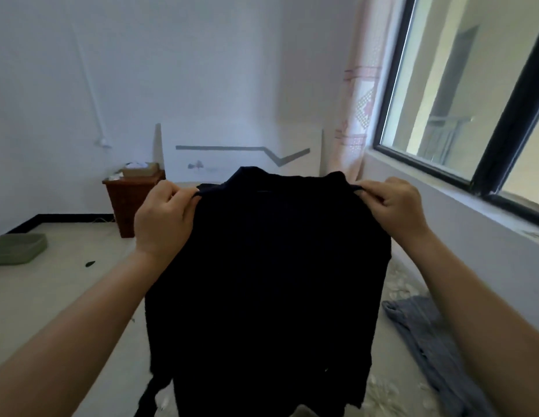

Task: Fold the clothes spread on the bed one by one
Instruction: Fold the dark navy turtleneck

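One dark navy garment (pixel 271 266), hanging unfolded

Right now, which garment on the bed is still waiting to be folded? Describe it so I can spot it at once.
Start at the window on the right and drop to the bed below its sill. There, right of the dark garment that the left hand and right hand hold up, lies a blue-grey garment. It alone is pale, crumpled and lying flat.

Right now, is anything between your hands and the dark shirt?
No. The left hand and right hand already pinch the dark shirt at its top corners, holding it up. Nothing visible sits between them.
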